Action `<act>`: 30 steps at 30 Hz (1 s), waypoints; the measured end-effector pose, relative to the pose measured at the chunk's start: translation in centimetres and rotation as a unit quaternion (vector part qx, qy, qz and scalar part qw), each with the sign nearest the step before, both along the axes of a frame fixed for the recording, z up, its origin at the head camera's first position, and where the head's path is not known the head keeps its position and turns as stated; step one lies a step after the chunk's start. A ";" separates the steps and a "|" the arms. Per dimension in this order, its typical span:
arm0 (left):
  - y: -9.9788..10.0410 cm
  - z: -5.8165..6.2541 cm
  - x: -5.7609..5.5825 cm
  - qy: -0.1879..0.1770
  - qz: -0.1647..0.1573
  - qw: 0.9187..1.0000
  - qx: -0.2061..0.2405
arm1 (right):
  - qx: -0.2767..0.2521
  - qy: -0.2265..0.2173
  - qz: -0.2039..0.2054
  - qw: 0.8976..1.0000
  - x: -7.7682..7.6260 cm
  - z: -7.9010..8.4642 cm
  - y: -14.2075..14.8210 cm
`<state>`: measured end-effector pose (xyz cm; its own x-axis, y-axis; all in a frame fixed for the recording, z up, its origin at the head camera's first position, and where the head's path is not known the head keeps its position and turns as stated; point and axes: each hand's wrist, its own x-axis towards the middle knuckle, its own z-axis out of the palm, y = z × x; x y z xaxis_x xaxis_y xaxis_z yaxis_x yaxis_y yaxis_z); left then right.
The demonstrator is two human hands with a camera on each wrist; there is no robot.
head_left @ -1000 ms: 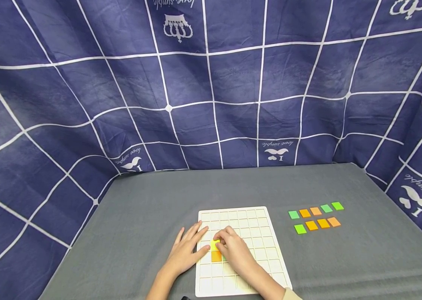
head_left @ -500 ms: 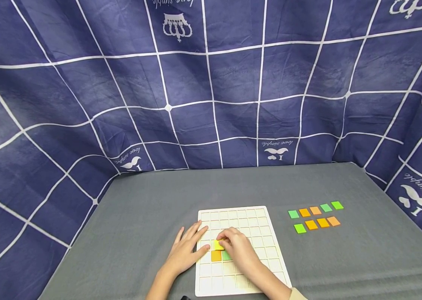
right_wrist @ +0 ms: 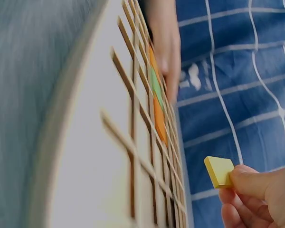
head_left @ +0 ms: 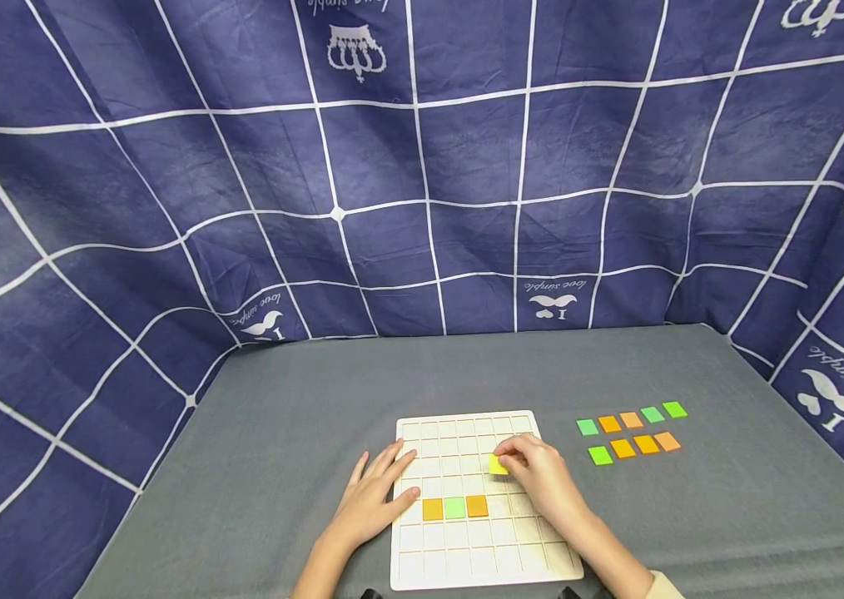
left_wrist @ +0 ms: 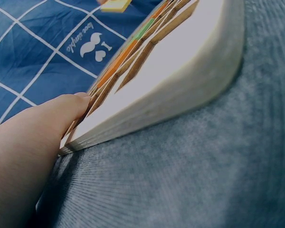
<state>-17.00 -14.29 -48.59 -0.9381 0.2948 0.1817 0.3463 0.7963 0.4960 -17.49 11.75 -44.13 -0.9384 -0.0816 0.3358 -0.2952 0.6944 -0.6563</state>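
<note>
My right hand [head_left: 543, 474] pinches a yellow square tile [head_left: 497, 465] between thumb and fingers, over the right part of a pale gridded board [head_left: 459, 559]. In the right wrist view the yellow tile [right_wrist: 220, 171] is held up off the board's surface. Three tiles lie side by side in one row of the grid: an orange tile [head_left: 433, 509], a light green tile [head_left: 454, 507] and a darker orange tile [head_left: 477, 506]. My left hand [head_left: 371, 503] rests with spread fingers on the board's left edge; its thumb [left_wrist: 71, 107] lies along that edge in the left wrist view.
Right of the board, loose tiles in green, orange and peach lie in two rows on the grey cloth, among them a bright green tile [head_left: 600, 456] and a peach tile [head_left: 667, 442]. A blue gridded curtain [head_left: 467, 166] hangs behind the table [head_left: 302, 391].
My right hand has lifted the yellow tile from the board's left part and carried it right and farther back, uncovering the darker orange tile. The left hand stays put.
</note>
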 end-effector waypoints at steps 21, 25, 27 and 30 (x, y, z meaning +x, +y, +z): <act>-0.1 0.0 -0.1 -0.002 0.003 1.000 0.002 | 0.102 -0.005 -0.153 0.983 -6.9 -3.9 23.2; 0.0 0.0 -0.1 -0.005 0.002 1.000 0.001 | 0.114 -0.023 -0.159 0.980 -6.8 -3.1 25.5; 0.0 0.0 -0.1 -0.005 0.003 1.000 -0.001 | 0.119 -0.033 -0.149 0.981 -6.1 -2.0 25.7; 0.0 0.0 -0.1 -0.003 0.003 1.000 -0.003 | 0.132 -0.034 -0.130 0.982 -5.1 -0.7 25.5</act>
<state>-17.15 -14.30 -48.63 -0.9408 0.2906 0.1743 0.3388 0.8016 0.4926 -22.56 37.27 -44.79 -0.9586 0.0874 0.2710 -0.0476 0.8891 -0.4553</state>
